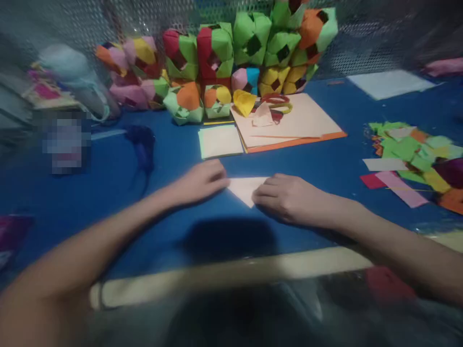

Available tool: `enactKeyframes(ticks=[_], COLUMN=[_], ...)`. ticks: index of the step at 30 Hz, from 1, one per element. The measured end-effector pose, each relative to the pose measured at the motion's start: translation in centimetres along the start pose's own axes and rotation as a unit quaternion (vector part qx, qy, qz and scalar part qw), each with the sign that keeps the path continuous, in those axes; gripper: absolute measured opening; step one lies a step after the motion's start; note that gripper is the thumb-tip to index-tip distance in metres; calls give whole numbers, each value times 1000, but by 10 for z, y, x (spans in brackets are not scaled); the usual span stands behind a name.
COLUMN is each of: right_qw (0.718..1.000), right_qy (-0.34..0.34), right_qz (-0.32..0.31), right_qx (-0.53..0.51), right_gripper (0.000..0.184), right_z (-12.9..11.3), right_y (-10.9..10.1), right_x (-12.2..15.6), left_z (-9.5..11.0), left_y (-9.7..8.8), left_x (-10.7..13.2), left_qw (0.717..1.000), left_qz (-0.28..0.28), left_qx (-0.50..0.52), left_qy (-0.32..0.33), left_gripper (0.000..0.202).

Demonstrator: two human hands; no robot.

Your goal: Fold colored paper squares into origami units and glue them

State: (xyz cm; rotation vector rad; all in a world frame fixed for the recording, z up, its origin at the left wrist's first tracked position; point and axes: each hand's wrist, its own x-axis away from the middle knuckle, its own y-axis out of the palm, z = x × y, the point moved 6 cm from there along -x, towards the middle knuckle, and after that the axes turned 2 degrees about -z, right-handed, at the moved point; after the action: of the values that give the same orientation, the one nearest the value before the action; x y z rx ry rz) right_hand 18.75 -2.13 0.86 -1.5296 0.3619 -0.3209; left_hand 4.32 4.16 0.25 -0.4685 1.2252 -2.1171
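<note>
A pale sheet of paper folded into a triangle [246, 188] lies on the blue tabletop, its point toward me. My left hand [203, 184] is closed at its left corner, with the thumb and curled fingers against the paper. Over the right side of the triangle, my right hand [285, 196] presses with bent fingers, hiding that corner. Both hands are slightly blurred. Just beyond my left hand sits a stack of small pale square sheets [221, 141].
Several folded paper cubes [215, 53] are stacked against the mesh at the back. Scissors [280, 103] rest on larger pale sheets [307, 118]. Colourful paper scraps [408, 147] lie at right. A dark blue bundle [142, 147] is at left. The table's pale edge [224, 274] runs nearest me.
</note>
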Motion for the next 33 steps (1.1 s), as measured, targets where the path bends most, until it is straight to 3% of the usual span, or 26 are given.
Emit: enactKeyframes(ticks=[6, 15, 18, 21, 22, 25, 29, 33], right_qw=[1000, 1000, 1000, 1000, 1000, 1000, 1000, 1000], right_qy=[-6, 7, 9, 8, 8, 7, 12, 22], right_qz=[10, -1, -3, 0, 2, 6, 6, 13], right_qx=[-12, -14, -7, 3, 6, 11, 7, 2], right_gripper=[29, 27, 27, 26, 25, 23, 23, 24], right_z=[0, -1, -3, -5, -5, -6, -5, -3], right_y=[0, -2, -3, -2, -2, -1, 0, -1], right_x=[1, 0, -1, -2, -2, -3, -3, -4], left_z=[-8, -18, -5, 23, 33, 52, 55, 54], left_y=[0, -3, -6, -8, -4, 18, 38, 42], left_x=[2, 3, 6, 11, 13, 16, 19, 21], left_qw=[998, 994, 993, 985, 984, 984, 975, 974], left_qz=[30, 45, 83, 137, 133, 38, -36, -74], left_qx=[-6, 22, -34, -103, -115, -153, -207, -209], left_qy=[-56, -93, -74, -3, 28, 83, 74, 50], left_gripper=[9, 16, 16, 18, 20, 29, 36, 38])
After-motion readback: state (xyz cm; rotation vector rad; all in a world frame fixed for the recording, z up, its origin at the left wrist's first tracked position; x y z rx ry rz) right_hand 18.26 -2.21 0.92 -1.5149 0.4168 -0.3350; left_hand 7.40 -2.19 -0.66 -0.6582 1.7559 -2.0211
